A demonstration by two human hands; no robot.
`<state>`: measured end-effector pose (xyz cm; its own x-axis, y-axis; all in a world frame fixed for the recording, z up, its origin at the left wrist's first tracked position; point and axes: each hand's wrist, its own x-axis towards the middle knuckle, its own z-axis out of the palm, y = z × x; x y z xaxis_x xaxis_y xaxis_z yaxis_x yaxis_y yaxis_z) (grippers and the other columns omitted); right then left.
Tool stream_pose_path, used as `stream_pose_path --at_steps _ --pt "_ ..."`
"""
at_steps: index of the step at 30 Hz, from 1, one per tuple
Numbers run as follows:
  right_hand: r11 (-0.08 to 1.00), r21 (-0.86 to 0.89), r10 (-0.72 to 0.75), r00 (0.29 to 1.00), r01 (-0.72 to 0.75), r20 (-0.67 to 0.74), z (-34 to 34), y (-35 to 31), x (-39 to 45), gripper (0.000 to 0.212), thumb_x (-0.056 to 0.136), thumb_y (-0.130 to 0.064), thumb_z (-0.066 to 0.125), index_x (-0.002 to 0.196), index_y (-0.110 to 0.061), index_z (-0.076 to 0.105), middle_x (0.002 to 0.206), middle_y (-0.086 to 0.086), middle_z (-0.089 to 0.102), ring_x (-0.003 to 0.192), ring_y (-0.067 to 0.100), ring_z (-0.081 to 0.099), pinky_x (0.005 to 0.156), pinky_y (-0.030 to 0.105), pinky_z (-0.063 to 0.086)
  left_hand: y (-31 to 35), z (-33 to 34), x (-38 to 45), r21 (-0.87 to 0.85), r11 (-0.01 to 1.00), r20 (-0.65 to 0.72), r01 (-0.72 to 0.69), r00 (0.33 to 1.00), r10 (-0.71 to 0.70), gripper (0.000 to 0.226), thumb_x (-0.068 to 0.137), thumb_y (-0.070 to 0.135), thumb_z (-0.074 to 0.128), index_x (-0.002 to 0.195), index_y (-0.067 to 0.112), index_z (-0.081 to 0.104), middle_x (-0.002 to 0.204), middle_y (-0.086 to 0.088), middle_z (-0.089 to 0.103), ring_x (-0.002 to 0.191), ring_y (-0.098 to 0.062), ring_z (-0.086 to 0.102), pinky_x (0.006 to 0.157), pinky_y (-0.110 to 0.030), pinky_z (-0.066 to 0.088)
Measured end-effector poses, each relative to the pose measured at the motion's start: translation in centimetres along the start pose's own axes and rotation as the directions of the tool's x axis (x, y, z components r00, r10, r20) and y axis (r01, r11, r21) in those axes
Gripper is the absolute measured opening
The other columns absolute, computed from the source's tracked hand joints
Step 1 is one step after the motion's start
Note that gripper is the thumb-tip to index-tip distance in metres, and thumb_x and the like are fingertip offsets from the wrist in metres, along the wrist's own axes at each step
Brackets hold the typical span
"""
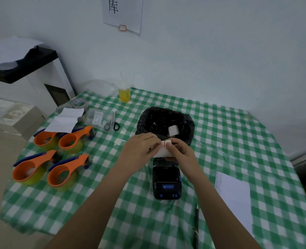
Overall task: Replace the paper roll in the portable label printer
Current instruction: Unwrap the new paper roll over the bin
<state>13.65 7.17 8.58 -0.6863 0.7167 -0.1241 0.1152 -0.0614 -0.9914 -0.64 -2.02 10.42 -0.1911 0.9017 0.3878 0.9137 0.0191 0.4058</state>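
A white paper roll with a thin red line near its end is held above the table by both hands. My left hand pinches its left side and my right hand grips its right side, thumb on top. Directly below and nearer to me sits the black portable label printer with blue buttons, its lid raised at the far end. Behind the hands stands a small bin lined with a black bag, and a white roll lies inside it.
Several orange tape dispensers lie at the left on the green checked tablecloth. Scissors, a clear bag of parts, white paper and a yellow drink cup are further back. A notepad and pen lie at the right.
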Motion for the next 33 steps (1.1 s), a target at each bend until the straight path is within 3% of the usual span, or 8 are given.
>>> stream_pose_path --at_steps 5,10,14,20,25,29,33 --pt "1.0 0.015 -0.011 1.0 0.011 0.024 0.0 0.2 0.0 0.016 0.093 -0.023 0.053 0.104 -0.018 0.063 0.096 0.004 0.067 0.093 0.016 0.065 0.08 0.031 0.058 0.3 0.1 -0.1 -0.04 0.997 0.029 0.065 0.998 -0.064 0.026 0.09 0.034 0.041 0.09 0.017 0.061 0.092 0.003 0.065 0.081 -0.014 0.06 0.067 -0.027 0.047" --pt "1.0 -0.006 -0.017 0.999 0.017 0.037 -0.1 0.7 0.2 0.019 0.092 -0.019 0.053 0.11 -0.014 0.059 0.104 0.012 0.064 0.1 0.025 0.063 0.086 0.04 0.057 0.3 0.2 -0.1 -0.141 0.977 0.045 0.159 0.987 -0.154 0.015 0.093 0.021 0.047 0.094 0.013 0.059 0.095 0.0 0.064 0.082 -0.01 0.054 0.068 -0.019 0.038" --pt "0.999 -0.028 -0.025 0.998 0.027 0.057 -0.2 1.1 0.3 0.017 0.091 -0.019 0.057 0.107 -0.023 0.06 0.108 0.017 0.063 0.103 0.031 0.062 0.089 0.044 0.056 0.2 -0.1 0.3 -0.133 0.965 0.068 0.225 0.974 -0.217 0.013 0.094 0.021 0.044 0.097 0.015 0.056 0.093 0.002 0.065 0.075 -0.009 0.051 0.066 -0.026 0.043" --pt "0.999 -0.017 -0.028 0.999 0.028 0.044 -0.6 1.4 0.5 0.018 0.09 -0.018 0.058 0.106 -0.026 0.06 0.108 0.015 0.064 0.104 0.03 0.062 0.089 0.043 0.056 0.5 -0.5 0.6 -0.227 0.935 0.119 0.271 0.961 -0.25 0.013 0.093 0.025 0.046 0.095 0.02 0.058 0.095 0.006 0.066 0.085 -0.012 0.058 0.073 -0.032 0.049" --pt "0.993 -0.108 -0.052 0.999 0.052 0.005 -1.1 1.8 0.7 0.023 0.087 -0.023 0.062 0.108 -0.029 0.06 0.105 0.011 0.065 0.099 0.027 0.063 0.087 0.05 0.055 0.7 -0.5 0.8 -0.282 0.91 0.148 0.305 0.951 -0.273 0.011 0.092 0.025 0.049 0.093 0.021 0.059 0.095 0.006 0.063 0.087 -0.012 0.058 0.071 -0.025 0.048" --pt "0.99 -0.116 -0.075 0.997 0.074 -0.003 -1.1 1.8 0.8 0.024 0.085 -0.023 0.064 0.108 -0.028 0.061 0.104 0.01 0.067 0.096 0.026 0.064 0.085 0.045 0.056 0.6 -0.2 1.1 -0.363 0.851 0.164 0.381 0.925 -0.344 0.009 0.091 0.025 0.05 0.088 0.023 0.059 0.093 0.006 0.064 0.09 -0.009 0.059 0.08 -0.028 0.05" --pt "0.98 -0.162 -0.121 0.992 0.114 -0.033 -0.9 1.8 0.7 0.025 0.084 -0.019 0.066 0.108 -0.025 0.062 0.104 0.007 0.067 0.09 0.015 0.066 0.075 0.025 0.056 0.5 -0.1 1.3 -0.424 0.781 0.175 0.458 0.888 -0.425 0.009 0.091 0.025 0.051 0.085 0.024 0.058 0.095 0.004 0.065 0.093 -0.011 0.059 0.082 -0.027 0.049"
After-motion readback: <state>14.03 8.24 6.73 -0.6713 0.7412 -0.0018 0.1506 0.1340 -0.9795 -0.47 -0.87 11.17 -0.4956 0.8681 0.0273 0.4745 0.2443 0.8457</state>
